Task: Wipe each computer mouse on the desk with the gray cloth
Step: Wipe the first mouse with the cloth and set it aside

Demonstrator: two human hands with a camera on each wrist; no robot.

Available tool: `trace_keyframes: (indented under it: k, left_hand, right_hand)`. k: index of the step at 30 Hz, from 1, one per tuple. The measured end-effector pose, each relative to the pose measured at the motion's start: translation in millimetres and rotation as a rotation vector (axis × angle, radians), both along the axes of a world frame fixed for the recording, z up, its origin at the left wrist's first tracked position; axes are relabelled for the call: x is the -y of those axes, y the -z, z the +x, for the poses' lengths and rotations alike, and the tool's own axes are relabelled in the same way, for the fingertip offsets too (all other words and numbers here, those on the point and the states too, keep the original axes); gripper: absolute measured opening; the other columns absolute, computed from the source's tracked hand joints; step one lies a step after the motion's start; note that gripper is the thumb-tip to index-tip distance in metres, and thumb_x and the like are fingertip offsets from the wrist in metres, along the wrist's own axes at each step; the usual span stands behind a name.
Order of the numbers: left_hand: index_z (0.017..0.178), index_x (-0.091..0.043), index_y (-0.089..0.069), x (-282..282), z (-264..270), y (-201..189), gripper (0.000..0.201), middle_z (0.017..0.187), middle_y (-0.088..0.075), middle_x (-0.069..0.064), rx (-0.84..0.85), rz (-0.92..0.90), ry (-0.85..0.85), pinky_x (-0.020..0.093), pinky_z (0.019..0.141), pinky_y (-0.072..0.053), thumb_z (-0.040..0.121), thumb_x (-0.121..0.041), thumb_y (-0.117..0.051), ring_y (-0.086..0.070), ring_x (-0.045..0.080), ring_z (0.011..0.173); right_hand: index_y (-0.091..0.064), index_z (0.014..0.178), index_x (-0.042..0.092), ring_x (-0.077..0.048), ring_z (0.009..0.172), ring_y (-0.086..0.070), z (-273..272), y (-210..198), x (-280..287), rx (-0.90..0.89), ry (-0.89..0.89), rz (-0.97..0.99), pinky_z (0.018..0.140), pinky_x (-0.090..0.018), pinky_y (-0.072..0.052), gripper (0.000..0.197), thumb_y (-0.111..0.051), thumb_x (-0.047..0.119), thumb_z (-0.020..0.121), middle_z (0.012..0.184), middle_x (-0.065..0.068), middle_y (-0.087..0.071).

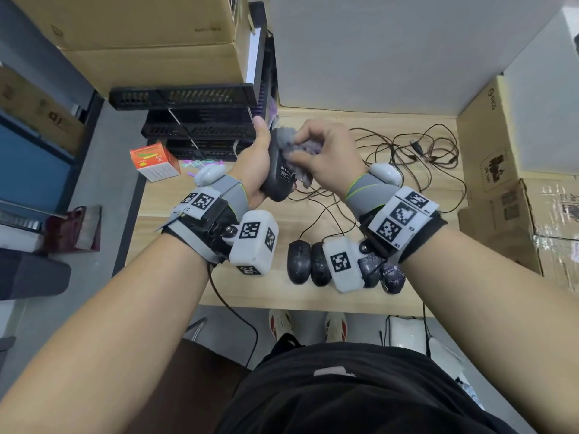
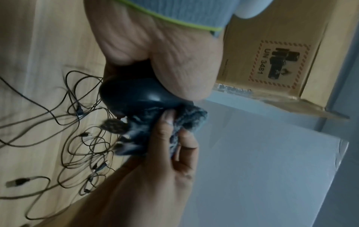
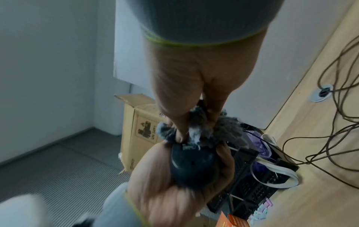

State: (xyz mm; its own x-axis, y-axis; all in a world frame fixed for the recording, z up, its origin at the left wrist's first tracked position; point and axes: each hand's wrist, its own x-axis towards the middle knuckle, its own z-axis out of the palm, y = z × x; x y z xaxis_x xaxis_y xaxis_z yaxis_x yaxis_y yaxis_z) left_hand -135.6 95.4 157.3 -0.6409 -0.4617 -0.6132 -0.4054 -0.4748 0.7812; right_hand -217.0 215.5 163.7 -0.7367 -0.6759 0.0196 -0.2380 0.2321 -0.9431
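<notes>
Black plastic is showing between both hands: a black mouse [image 1: 279,170] is being held up above the tabletop [image 1: 175,202], its underside with a label turned toward the head camera. The left hand [image 1: 255,164] is wrapping around the mouse from the left, thumb lying along its upper edge, fingers curled behind the body. The right hand [image 1: 326,158] is bunching the gray cloth [image 1: 289,140] in curled fingers and pressing it against the upper part of the mouse's underside. In the right wrist view the cloth [image 3: 202,127] is sitting pinched between thumb and fingers, directly on top of the mouse [image 3: 192,164]. In the left wrist view the mouse's rounded back [image 2: 134,96] is resting in the left palm while the cloth [image 2: 186,116] is spilling out beside it.

Nearer the person, a row of dark mice is lying on the tabletop: one mouse [image 1: 299,261] is plainly visible, a second [image 1: 319,264] is just beside it, and more are partly hidden behind the right wrist rig. Their thin cables [image 1: 416,155] are lying tangled across the far right of the tabletop. An orange-and-white box [image 1: 155,162] is sitting at the left edge, near stacked black trays [image 1: 200,130]. Cardboard boxes [image 1: 492,158] are standing at the right.
</notes>
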Motion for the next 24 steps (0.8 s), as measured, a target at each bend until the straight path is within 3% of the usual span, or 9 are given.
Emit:
trace_keyframes:
  k: [2,4,8,10,13,16,20,22,24]
  left_hand:
    - [0.117,-0.005,-0.068,7,0,2,0.089,0.106,-0.076,0.017,0.011,-0.023,-0.074,0.043,0.081,-0.061,0.088,-0.082,-0.034,-0.076,0.03,0.09]
    - [0.117,-0.007,-0.069,12,2,2,0.09,0.109,-0.076,0.014,0.062,-0.063,-0.091,0.043,0.086,-0.061,0.084,-0.084,-0.037,-0.076,0.028,0.093]
    - [0.112,-0.01,-0.072,7,6,-6,0.087,0.097,-0.078,0.011,0.087,-0.073,0.046,0.038,0.073,-0.06,0.089,-0.083,-0.03,-0.075,0.028,0.083]
    - [0.116,-0.007,-0.07,4,9,-10,0.09,0.091,-0.073,0.013,0.068,-0.067,0.064,0.036,0.063,-0.057,0.088,-0.083,-0.029,-0.069,0.029,0.069]
    - [0.118,-0.002,-0.066,-5,9,-13,0.09,0.079,-0.069,0.014,0.034,-0.076,0.068,0.035,0.06,-0.055,0.093,-0.079,-0.025,-0.064,0.028,0.062]
    - [0.088,-0.005,-0.064,-17,7,-16,0.081,0.061,-0.067,0.011,-0.067,-0.075,0.076,0.028,0.052,-0.053,0.103,-0.063,-0.01,-0.065,0.028,0.06]
    - [0.081,-0.023,-0.066,-22,8,-20,0.075,0.066,-0.073,0.001,0.061,-0.211,0.091,0.034,0.08,-0.058,0.101,-0.068,-0.01,-0.07,0.022,0.078]
    - [0.079,-0.024,-0.066,-24,8,-21,0.073,0.064,-0.07,0.001,0.091,-0.248,0.075,0.041,0.081,-0.057,0.1,-0.068,-0.011,-0.066,0.022,0.071]
    - [0.077,-0.022,-0.068,-24,5,-19,0.079,0.055,-0.068,-0.001,0.08,-0.239,0.05,0.039,0.074,-0.056,0.099,-0.07,-0.01,-0.065,0.023,0.066]
  right_hand:
    - [-0.064,0.069,0.03,-0.01,0.07,-0.06,12,-4,-4,-0.069,-0.166,0.03,0.068,-0.03,-0.052,0.03,-0.082,0.006,0.066,0.08,0.009,-0.059]
    - [-0.067,0.069,0.019,-0.024,0.062,-0.064,20,-8,-11,0.002,-0.344,0.094,0.057,-0.038,-0.057,0.028,-0.08,-0.006,0.066,0.086,-0.005,-0.058]
    - [-0.067,0.071,0.01,-0.039,0.048,-0.063,3,-5,-17,0.127,-0.267,0.17,0.044,-0.04,-0.053,0.023,-0.074,-0.012,0.071,0.074,-0.023,-0.066]
    - [-0.067,0.075,0.011,-0.037,0.048,-0.063,-7,-3,-15,0.134,-0.097,0.099,0.046,-0.037,-0.051,0.017,-0.075,-0.003,0.073,0.068,-0.024,-0.066]
    - [-0.071,0.085,0.016,-0.024,0.054,-0.064,-9,-6,-8,0.093,-0.017,-0.028,0.054,-0.04,-0.053,0.012,-0.079,0.013,0.077,0.072,-0.009,-0.067]
    - [-0.074,0.093,0.029,-0.013,0.076,-0.065,3,-13,-3,-0.121,-0.15,0.016,0.075,-0.03,-0.051,0.017,-0.079,0.026,0.076,0.088,0.001,-0.065]
    - [-0.074,0.086,0.026,-0.013,0.063,-0.066,-9,-10,-4,-0.051,-0.013,0.079,0.064,-0.034,-0.055,0.009,-0.077,0.026,0.078,0.076,0.006,-0.069]
    - [-0.076,0.092,0.024,-0.015,0.073,-0.066,-14,-8,-5,-0.164,0.056,0.143,0.075,-0.036,-0.055,0.014,-0.07,0.029,0.08,0.081,0.003,-0.07]
    - [-0.076,0.097,0.028,-0.01,0.074,-0.064,-8,-13,-5,-0.252,0.02,0.164,0.076,-0.028,-0.052,0.017,-0.066,0.027,0.083,0.091,-0.001,-0.066]
